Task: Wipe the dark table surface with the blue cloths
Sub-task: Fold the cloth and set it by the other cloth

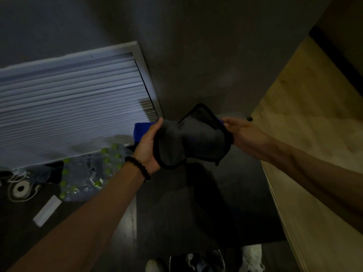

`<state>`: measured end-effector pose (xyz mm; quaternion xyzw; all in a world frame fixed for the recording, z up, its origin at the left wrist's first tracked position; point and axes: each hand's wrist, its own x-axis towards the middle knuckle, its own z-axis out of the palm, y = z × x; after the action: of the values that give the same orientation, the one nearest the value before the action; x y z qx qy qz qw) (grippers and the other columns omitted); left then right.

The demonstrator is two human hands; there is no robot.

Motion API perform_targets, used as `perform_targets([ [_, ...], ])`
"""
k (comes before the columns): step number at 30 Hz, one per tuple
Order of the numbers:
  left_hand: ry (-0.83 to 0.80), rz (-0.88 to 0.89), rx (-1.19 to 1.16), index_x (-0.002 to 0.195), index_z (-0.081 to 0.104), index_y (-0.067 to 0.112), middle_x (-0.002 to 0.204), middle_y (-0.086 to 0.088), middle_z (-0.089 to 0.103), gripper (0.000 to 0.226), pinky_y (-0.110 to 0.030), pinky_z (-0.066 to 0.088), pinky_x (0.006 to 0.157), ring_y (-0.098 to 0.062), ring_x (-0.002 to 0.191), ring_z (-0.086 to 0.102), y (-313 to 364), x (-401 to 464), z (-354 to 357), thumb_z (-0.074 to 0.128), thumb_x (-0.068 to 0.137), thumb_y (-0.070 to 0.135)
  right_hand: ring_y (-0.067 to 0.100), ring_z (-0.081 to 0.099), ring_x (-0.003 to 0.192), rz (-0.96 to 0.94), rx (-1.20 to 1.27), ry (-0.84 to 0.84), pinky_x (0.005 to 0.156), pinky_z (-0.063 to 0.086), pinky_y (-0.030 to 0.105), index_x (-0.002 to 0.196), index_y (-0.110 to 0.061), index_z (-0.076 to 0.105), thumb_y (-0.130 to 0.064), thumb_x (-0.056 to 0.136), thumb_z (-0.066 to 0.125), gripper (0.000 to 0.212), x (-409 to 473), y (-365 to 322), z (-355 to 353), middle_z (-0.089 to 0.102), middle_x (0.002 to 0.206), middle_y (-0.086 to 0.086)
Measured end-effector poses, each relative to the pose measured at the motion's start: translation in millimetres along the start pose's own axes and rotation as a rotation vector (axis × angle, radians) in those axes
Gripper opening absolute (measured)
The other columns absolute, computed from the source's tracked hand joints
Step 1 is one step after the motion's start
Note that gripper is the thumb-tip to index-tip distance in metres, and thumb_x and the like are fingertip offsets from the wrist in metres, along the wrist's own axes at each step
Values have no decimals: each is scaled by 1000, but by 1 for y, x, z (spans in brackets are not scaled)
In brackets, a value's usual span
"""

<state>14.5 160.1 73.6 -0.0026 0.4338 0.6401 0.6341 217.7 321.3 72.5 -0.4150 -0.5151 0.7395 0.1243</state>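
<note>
I hold a cloth (193, 137) stretched in the air between both hands; its facing side looks dark grey with a black hem. My left hand (148, 147) grips its left end, my right hand (240, 132) pinches its right edge. A bright blue cloth (141, 131) shows behind my left hand, and a sliver of blue peeks out by my right fingers. Below the hands lies a dark table surface (196, 203). The scene is dim.
A white slatted blind (68, 107) fills the left. A shrink-wrapped pack of green-capped bottles (88, 173) lies on the floor at lower left, beside a white strip (47, 213). A light wooden panel (314, 144) runs along the right. Shoes (155, 266) show at the bottom.
</note>
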Motion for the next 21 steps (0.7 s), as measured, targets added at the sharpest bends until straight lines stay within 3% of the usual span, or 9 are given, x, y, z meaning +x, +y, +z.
perform_targets([
  [2, 152, 7, 132, 112, 69, 6, 113, -17, 69, 35, -38, 57, 76, -30, 101, 67, -6, 4, 4, 66, 85, 27, 27, 66, 112, 71, 199, -30, 88, 56, 30, 128, -3, 63, -18, 102, 50, 33, 1, 3, -1, 71, 118, 15],
  [3, 198, 30, 161, 117, 65, 5, 115, -18, 67, 35, -39, 56, 79, -31, 104, 65, -9, 6, 4, 65, 87, 22, 25, 68, 112, 97, 223, -78, 92, 57, 29, 124, -6, 66, -21, 97, 56, 32, 1, 6, -2, 73, 118, 12],
  [5, 201, 63, 165, 120, 61, 7, 116, -16, 67, 32, -42, 54, 87, -31, 107, 64, -13, 7, 2, 61, 91, 20, 26, 67, 116, 94, 83, -104, 103, 52, 37, 122, -6, 68, -13, 88, 69, 34, 2, 11, -5, 73, 121, 12],
  [8, 177, 101, 209, 118, 62, 14, 112, -10, 70, 26, -39, 55, 85, -26, 103, 67, -10, 4, -2, 58, 93, 21, 32, 65, 120, 102, -59, -9, 110, 46, 46, 120, -1, 69, -7, 93, 66, 28, 2, 15, -10, 72, 122, 16],
  [14, 171, 153, 423, 118, 61, 20, 117, -4, 68, 23, -34, 54, 88, -19, 105, 66, -6, 4, -18, 52, 96, 22, 36, 61, 121, 118, -136, 134, 103, 48, 48, 124, -3, 66, -25, 106, 49, 33, 6, 7, -14, 67, 127, 18],
  [16, 164, 163, 415, 119, 60, 21, 118, -5, 68, 25, -35, 54, 90, -20, 107, 65, -4, 6, -21, 52, 96, 24, 34, 64, 116, 115, -142, 94, 100, 50, 48, 121, -9, 67, -30, 105, 50, 32, 5, 5, -16, 70, 124, 13],
  [18, 156, 167, 388, 121, 59, 20, 120, -5, 67, 27, -36, 54, 88, -21, 108, 65, -2, 8, -22, 52, 96, 26, 25, 70, 110, 111, -122, -28, 95, 55, 43, 119, -18, 70, -33, 95, 63, 29, 4, 4, -21, 73, 121, 5],
  [21, 123, 163, 347, 122, 59, 20, 120, -6, 67, 28, -36, 54, 87, -23, 109, 64, 1, 11, -24, 53, 95, 24, 18, 70, 111, 116, -36, -145, 92, 57, 35, 125, -29, 67, -24, 82, 73, 44, 8, 2, -27, 73, 122, -2],
])
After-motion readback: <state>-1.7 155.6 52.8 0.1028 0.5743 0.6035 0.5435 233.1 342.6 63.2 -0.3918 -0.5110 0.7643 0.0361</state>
